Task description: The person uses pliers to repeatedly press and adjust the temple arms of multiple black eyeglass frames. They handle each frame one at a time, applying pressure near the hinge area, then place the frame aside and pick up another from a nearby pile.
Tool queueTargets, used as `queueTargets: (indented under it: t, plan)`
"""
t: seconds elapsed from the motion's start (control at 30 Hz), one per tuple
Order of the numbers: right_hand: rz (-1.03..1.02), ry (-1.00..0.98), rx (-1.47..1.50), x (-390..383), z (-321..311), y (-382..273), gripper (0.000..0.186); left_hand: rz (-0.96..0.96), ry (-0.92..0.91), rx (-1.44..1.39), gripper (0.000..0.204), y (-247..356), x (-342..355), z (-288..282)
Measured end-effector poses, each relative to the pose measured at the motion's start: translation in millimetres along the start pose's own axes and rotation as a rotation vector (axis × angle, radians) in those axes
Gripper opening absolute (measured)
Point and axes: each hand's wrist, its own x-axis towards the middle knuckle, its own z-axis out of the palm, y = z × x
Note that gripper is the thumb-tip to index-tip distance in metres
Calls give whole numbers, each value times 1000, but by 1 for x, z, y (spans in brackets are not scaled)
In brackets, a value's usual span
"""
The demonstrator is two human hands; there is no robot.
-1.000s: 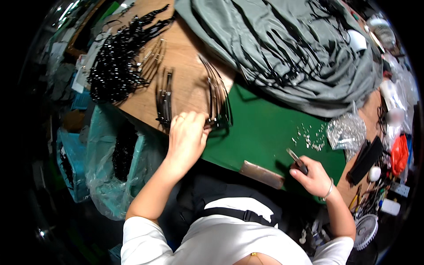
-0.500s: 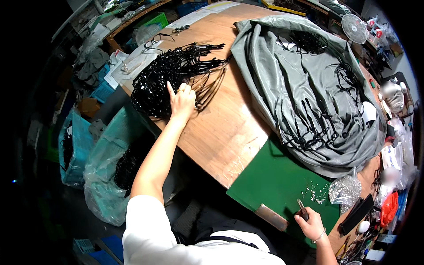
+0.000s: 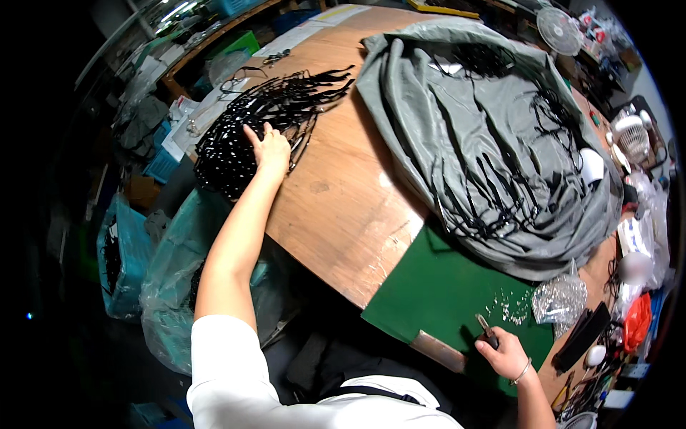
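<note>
Staying on black strap pile [image 3: 246, 132], left hand [image 3: 270, 149] (outstretched)

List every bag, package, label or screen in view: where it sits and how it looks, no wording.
Clear plastic bag: right table edge beside the green mat, crinkled, silvery.
Teal plastic bags: below the table's left edge, large, translucent.
Orange-red packet: far right edge, small.
White paper sheets: table's far end, flat.
Screens: none.

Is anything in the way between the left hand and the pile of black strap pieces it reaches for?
Nothing visible. The left hand already rests on the right edge of the pile of black strap pieces. The right hand grips a small dark tool over the green mat.
</note>
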Motion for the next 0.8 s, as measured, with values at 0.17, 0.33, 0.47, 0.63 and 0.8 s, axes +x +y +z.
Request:
queueTargets:
  t: [0.17, 0.33, 0.47, 0.63, 0.8]
  plan:
    - [-111, -24, 42, 2, -5, 7, 27, 254, 168, -331, 39, 43, -47, -29]
    - [-190, 47, 158, 1, -4, 29, 27, 758, 323, -1236, 29, 140, -140, -143]
    - [-230, 73, 168, -3, -3, 39, 27, 751, 536, -1326, 19, 185, -125, -189]
    - [-269, 93, 185, -7, 7, 40, 27, 700, -88, -1080, 29, 226, -97, -204]
    - [-400, 146, 17, -20, 9, 35, 23, 493, -25, -2135, 26, 199, -81, -202]
